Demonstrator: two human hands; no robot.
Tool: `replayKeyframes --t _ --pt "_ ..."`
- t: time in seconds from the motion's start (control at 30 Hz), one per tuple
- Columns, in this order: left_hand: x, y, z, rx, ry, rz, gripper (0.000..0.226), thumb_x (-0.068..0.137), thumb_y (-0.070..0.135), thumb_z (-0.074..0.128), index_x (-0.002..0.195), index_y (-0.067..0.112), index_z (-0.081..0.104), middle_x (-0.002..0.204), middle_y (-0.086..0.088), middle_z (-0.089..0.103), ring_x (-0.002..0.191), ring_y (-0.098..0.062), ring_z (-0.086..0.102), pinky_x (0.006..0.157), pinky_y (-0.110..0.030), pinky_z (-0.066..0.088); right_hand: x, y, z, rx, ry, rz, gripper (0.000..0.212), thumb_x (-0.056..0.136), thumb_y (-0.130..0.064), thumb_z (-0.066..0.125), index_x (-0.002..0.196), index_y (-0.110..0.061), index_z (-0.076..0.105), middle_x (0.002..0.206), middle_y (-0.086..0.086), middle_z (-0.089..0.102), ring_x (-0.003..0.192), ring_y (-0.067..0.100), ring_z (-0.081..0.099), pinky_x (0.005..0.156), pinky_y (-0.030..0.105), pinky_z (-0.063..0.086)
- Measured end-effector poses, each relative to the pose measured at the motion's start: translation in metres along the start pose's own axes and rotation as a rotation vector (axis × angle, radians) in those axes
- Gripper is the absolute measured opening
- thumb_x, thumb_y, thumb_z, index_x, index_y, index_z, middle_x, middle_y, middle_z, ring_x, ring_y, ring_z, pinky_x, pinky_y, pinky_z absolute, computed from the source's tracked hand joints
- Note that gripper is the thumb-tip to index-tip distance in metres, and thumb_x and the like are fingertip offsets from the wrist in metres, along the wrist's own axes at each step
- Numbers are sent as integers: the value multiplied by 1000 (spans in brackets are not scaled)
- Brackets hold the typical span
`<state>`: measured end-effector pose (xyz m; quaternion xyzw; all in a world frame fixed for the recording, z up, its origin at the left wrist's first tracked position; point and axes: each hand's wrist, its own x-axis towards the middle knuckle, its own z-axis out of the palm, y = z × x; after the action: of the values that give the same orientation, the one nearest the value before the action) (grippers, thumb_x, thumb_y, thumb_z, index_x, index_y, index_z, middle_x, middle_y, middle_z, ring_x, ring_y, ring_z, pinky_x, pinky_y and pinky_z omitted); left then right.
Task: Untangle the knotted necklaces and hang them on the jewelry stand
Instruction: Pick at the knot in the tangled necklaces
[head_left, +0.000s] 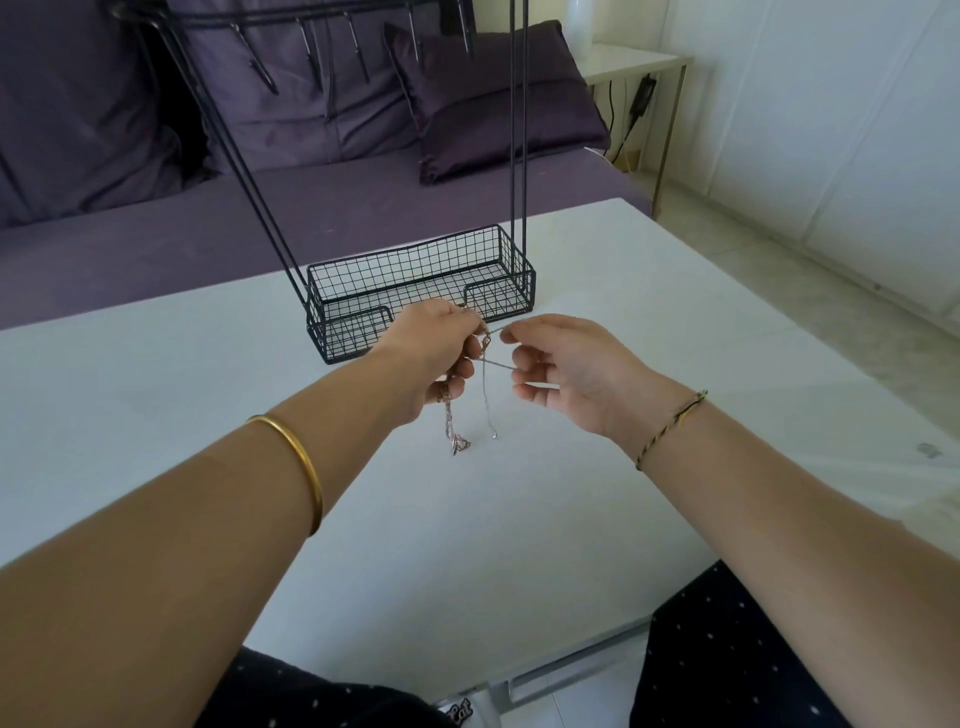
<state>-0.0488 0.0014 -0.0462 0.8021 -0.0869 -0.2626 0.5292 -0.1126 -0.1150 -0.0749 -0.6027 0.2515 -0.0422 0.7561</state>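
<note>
Thin silver necklace chains hang tangled between my two hands above the white table. My left hand pinches the knotted part, and loose ends with small pendants dangle down to the tabletop. My right hand pinches a strand and holds it out to the right of the knot. Just behind my hands stands the black wire jewelry stand, with a mesh basket base, tall rods and hooks on a bar at the top. No necklace hangs on the hooks that show.
A purple sofa with cushions runs behind the table. A small white side table with a cable stands at the back right. The table's near edge lies above my lap, and tiled floor shows on the right.
</note>
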Motion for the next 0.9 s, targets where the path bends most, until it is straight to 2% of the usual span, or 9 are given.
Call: replayKeyframes --t 0.13,0.23,0.37,0.5,0.67,0.77,0.9 --pt "-1 0 -1 -22 -36 -77 20 98 17 44 81 14 53 66 1 52 51 -12 49 42 -18 37 0 -3 1 209 -10 -40 14 92 -4 55 79 -8 59 60 4 51 64 17 60 69 28 54" --pt "-4 1 -2 -60 -48 -109 19 98 15 43 83 12 53 68 0 54 49 -13 51 42 -18 39 -1 -5 -1 330 -39 -26 15 91 0 53 79 -8 60 60 3 51 57 16 62 68 30 55" --pt "-6 2 0 -128 -76 -143 35 102 37 38 83 11 51 72 -5 59 54 -16 55 45 -21 42 -3 -5 0 103 -39 15 14 86 -2 58 76 -12 60 64 1 47 44 10 45 60 26 47" --pt "-7 2 0 -102 -89 -159 43 101 48 35 88 11 53 74 -8 64 58 -18 56 47 -23 44 -3 -3 0 -56 -50 12 10 84 -9 67 76 -14 62 63 -1 44 44 10 32 61 25 42" --pt "-5 -1 -1 -119 -37 -99 33 102 36 40 87 12 56 78 -5 65 61 -15 57 48 -24 45 -2 -3 -3 -50 -12 -26 5 86 -11 68 85 -15 65 66 0 55 36 6 38 61 25 47" --pt "-2 0 1 -176 -4 -31 23 100 20 43 84 13 59 68 -1 64 55 -12 55 46 -22 42 -3 -3 -2 -40 -7 -29 9 87 -5 65 86 -13 65 65 1 55 36 6 39 63 26 49" --pt "1 0 1 -203 -19 -15 21 99 18 44 85 13 59 60 2 60 49 -10 48 44 -20 39 -3 -4 -2 2 -4 -16 10 88 -3 62 88 -12 64 64 2 58 38 7 42 63 26 50"
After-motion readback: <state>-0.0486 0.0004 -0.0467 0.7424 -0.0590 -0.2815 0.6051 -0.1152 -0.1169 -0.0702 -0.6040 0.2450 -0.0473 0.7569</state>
